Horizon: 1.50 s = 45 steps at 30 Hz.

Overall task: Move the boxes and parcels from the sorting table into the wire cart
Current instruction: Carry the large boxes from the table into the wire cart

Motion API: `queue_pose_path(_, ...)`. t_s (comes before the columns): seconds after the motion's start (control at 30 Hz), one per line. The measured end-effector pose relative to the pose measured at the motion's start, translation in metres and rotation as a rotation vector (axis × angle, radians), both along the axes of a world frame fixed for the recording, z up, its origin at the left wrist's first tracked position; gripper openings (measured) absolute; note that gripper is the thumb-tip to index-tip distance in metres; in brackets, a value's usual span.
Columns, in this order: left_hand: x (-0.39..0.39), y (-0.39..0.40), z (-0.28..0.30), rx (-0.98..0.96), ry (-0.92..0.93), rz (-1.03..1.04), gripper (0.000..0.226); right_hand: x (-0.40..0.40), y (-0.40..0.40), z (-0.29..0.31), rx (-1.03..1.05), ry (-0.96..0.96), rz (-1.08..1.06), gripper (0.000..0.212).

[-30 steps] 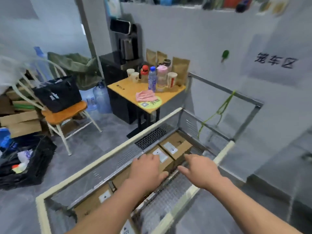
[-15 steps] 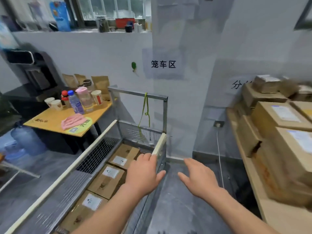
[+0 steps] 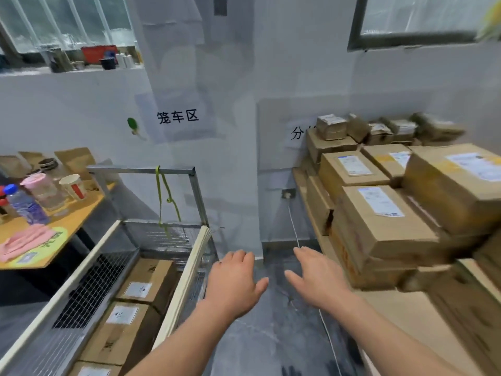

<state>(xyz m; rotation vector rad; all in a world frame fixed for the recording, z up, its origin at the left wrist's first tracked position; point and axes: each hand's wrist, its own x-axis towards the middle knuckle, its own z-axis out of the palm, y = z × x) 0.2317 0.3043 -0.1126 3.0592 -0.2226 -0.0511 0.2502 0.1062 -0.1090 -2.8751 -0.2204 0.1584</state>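
Observation:
The wire cart (image 3: 187, 272) stands at lower left with several cardboard boxes (image 3: 127, 313) lying flat inside. On the right, the sorting table (image 3: 401, 313) carries a stack of brown cardboard boxes (image 3: 379, 221) with white labels, and small parcels (image 3: 332, 127) sit on top at the back. My left hand (image 3: 233, 283) hovers over the floor just right of the cart's rim, fingers relaxed, holding nothing. My right hand (image 3: 317, 278) is held out beside it, empty, just left of the table's lowest boxes.
A yellow side table (image 3: 67, 223) with bottles, cups and a pink cloth stands left of the cart. A green cord (image 3: 162, 196) hangs from the cart's metal frame. A white cable (image 3: 295, 234) runs from a wall socket down across the grey floor between cart and table.
My view has swung right from the cart toward the sorting table. Both hands have left the cart and now hover empty over the floor between cart and table.

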Motion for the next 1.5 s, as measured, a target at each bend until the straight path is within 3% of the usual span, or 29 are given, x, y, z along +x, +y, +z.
queue_pose_path(0.3,0.019,-0.038,-0.005,-0.007,-0.001,-0.228,0.063,-0.032,-0.042,0.002,-0.060,0.002,-0.240,0.044)
queue_pose_path(0.73,0.023,-0.108,0.003,-0.048,-0.018,-0.530,0.061,-0.095,-0.110,0.016,-0.129,-0.005,-0.535,0.054)
queue_pose_path(0.93,0.009,-0.172,0.017,-0.050,-0.028,-0.608,0.059,-0.128,-0.166,0.027,-0.143,-0.039,-0.624,0.054)
queue_pose_path(1.27,-0.043,-0.319,0.013,-0.037,0.016,-0.751,0.064,-0.198,-0.295,0.033,-0.093,-0.047,-0.792,0.036)
queue_pose_path(1.5,-0.089,-0.407,0.005,-0.009,0.038,-0.856,0.062,-0.251,-0.388,0.021,-0.059,0.042,-0.945,0.046)
